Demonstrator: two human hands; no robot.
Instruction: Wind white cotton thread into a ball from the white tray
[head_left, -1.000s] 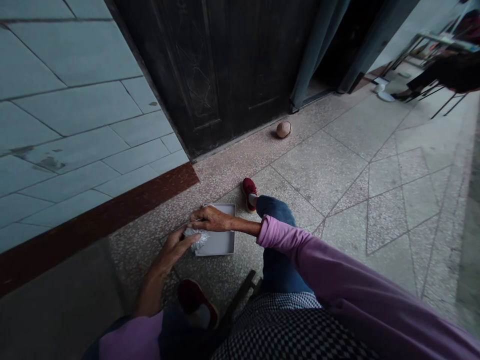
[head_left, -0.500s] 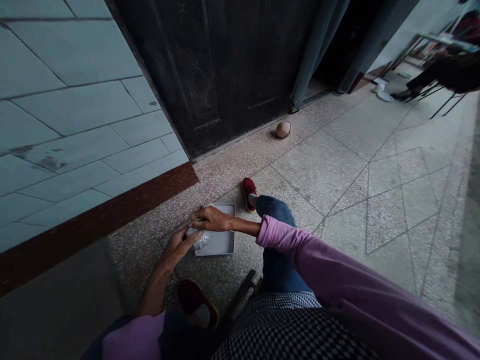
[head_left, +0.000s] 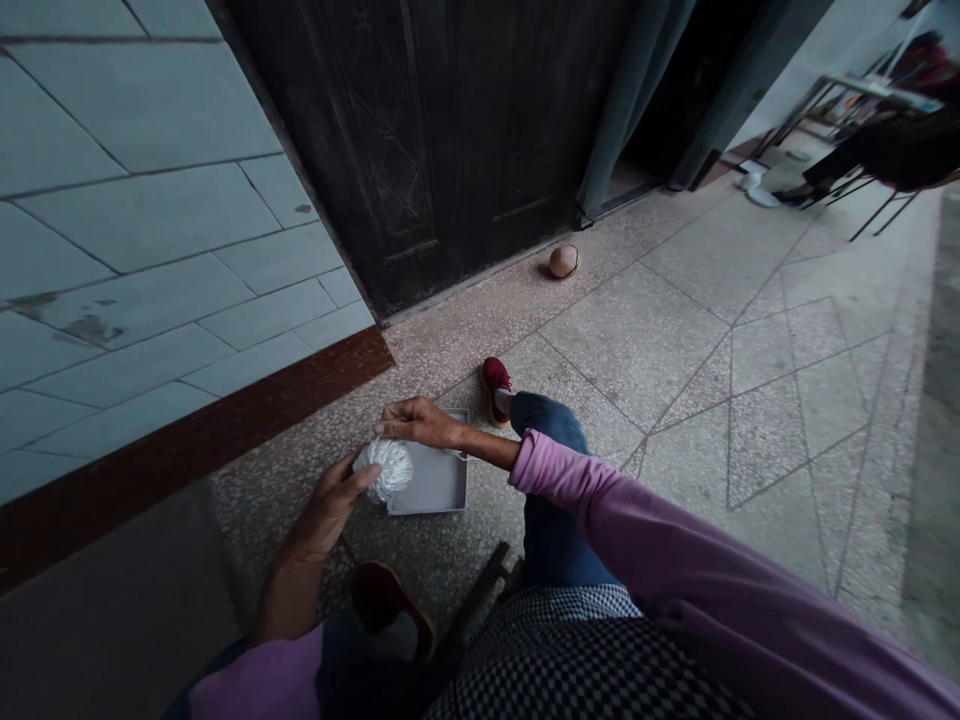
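Note:
A shallow grey tray lies on the speckled floor in front of my legs. Over its left edge I hold a white, shiny, fluffy ball-shaped bundle. My left hand cups the bundle from below and the left, fingers curled against it. From above, my right hand pinches the top of the bundle, fingers closed. Both arms wear purple sleeves.
My feet in red shoes flank the tray. A small brown ball lies by the dark door. A tiled wall with a red-brown skirting runs on the left. Chairs and another person's legs are at the far right.
Both hands have lifted the white bundle up from the tray's left edge; it now shows as a rounded ball between them. The view has shifted slightly.

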